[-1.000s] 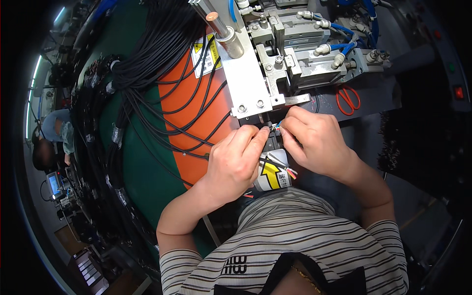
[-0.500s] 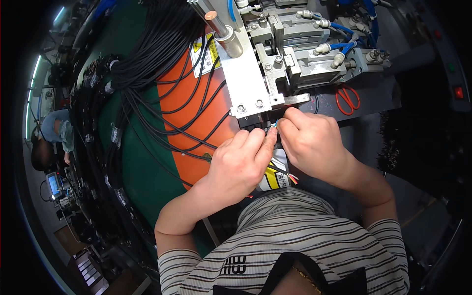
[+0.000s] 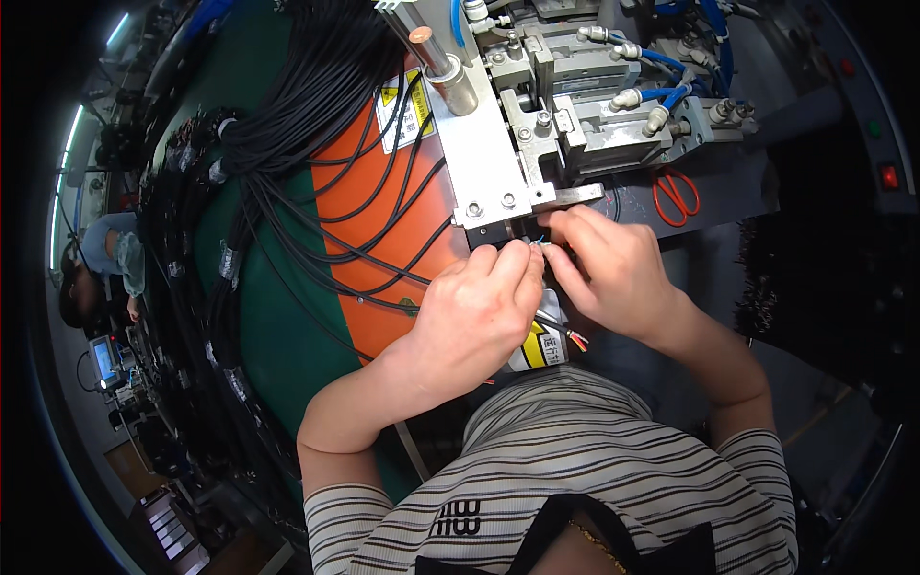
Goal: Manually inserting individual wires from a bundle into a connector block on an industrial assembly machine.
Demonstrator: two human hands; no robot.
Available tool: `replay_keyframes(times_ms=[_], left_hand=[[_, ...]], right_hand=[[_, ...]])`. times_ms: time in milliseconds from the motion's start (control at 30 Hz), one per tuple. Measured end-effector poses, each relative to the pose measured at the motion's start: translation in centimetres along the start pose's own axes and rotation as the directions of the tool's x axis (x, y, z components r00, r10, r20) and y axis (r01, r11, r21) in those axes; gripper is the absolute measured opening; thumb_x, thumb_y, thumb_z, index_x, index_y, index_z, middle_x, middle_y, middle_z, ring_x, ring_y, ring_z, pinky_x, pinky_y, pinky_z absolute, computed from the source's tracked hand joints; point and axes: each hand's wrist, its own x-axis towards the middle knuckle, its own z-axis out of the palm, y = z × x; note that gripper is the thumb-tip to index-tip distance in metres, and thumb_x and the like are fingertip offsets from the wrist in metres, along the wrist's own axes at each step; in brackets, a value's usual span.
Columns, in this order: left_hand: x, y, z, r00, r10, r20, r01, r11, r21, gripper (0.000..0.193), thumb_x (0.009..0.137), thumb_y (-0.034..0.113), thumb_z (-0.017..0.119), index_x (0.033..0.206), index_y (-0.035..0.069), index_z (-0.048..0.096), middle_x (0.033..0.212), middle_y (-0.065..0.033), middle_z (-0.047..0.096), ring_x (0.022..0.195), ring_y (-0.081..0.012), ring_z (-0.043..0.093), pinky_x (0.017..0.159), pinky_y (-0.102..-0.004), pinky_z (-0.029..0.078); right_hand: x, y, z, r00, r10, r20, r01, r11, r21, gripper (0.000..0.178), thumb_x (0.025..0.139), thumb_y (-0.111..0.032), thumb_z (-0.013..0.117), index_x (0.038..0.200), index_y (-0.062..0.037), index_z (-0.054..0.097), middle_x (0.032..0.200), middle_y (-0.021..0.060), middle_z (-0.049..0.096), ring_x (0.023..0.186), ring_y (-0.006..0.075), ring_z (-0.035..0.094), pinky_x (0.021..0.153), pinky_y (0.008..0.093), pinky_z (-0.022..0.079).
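Note:
My left hand (image 3: pixel 479 311) is closed, thumb and forefinger pinching thin blue and green wires (image 3: pixel 540 241) just under the front of a metal clamping fixture (image 3: pixel 489 163). To the right of the wires is my right hand (image 3: pixel 613 278). Its thumb and forefinger stand apart, the thumb tip close to the wire ends and the forefinger up by the fixture's lower edge. Below my left hand, a black cable end (image 3: pixel 575 339) shows stripped red, white and yellow wires. Most of what my left fingertips hold is hidden.
Many black cables (image 3: pixel 316 86) spread over an orange plate (image 3: pixel 345 201) and a green surface (image 3: pixel 278 287) at left. Pneumatic cylinders (image 3: pixel 613 134) with blue hoses stand at the back. Red-handled scissors (image 3: pixel 677 196) lie at right. Another person (image 3: pixel 110 249) sits far left.
My right thumb and forefinger have parted from their pinch, and the forefinger has moved up toward the fixture. My left hand has shifted slightly right, still pinching; blue and green wires show more between the hands.

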Motion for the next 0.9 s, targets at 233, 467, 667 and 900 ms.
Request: replay_keyframes(times_ms=[233, 467, 667, 900], left_hand=[[-0.9, -0.4, 0.7, 0.998, -0.052, -0.039, 0.051, 0.998, -0.024, 0.034, 0.074, 0.006, 0.062, 0.107, -0.003, 0.065, 0.09, -0.0086, 0.055, 0.078, -0.0209, 0.057, 0.06, -0.0322, 0.05], [-3.3, -2.5, 1.3, 0.946, -0.231, -0.228, 0.17, 0.951, -0.258, 0.037, 0.064, -0.006, 0.067, 0.101, 0.002, 0.07, 0.09, -0.0086, 0.059, 0.079, -0.0225, 0.059, 0.064, -0.0331, 0.048], [-4.8, -2.4, 0.4, 0.926, -0.322, -0.198, 0.216, 0.881, -0.421, 0.035, 0.073, 0.007, 0.077, 0.106, 0.002, 0.067, 0.09, -0.0081, 0.058, 0.071, -0.0234, 0.061, 0.058, -0.0331, 0.049], [-9.7, -1.3, -1.6, 0.985, -0.108, 0.131, 0.154, 0.892, -0.425, 0.028, 0.074, 0.012, 0.081, 0.093, 0.005, 0.061, 0.088, -0.0076, 0.06, 0.069, -0.0269, 0.061, 0.061, -0.0344, 0.05]], right_hand=[[0.7, 0.5, -0.1, 0.993, 0.04, 0.111, -0.049, 0.995, 0.081, 0.006, 0.08, -0.004, 0.067, 0.081, 0.0011, 0.064, 0.064, 0.0101, 0.061, 0.05, 0.0204, 0.059, 0.047, 0.0301, 0.044], [0.6, 1.2, -0.2, 0.964, 0.19, 0.187, -0.238, 0.928, 0.286, 0.007, 0.083, -0.004, 0.067, 0.085, 0.0027, 0.065, 0.065, 0.0079, 0.062, 0.048, 0.0109, 0.055, 0.047, 0.0252, 0.042], [-0.7, 0.4, -0.1, 0.982, 0.183, 0.04, -0.187, 0.945, 0.269, 0.009, 0.083, -0.004, 0.071, 0.088, 0.0026, 0.066, 0.066, 0.0059, 0.061, 0.05, 0.009, 0.054, 0.047, 0.0236, 0.042], [-1.0, -0.9, -0.4, 0.994, 0.106, 0.035, -0.111, 0.918, 0.381, 0.01, 0.083, -0.002, 0.071, 0.091, 0.0025, 0.067, 0.066, 0.004, 0.06, 0.052, 0.0072, 0.053, 0.047, 0.0223, 0.041]])
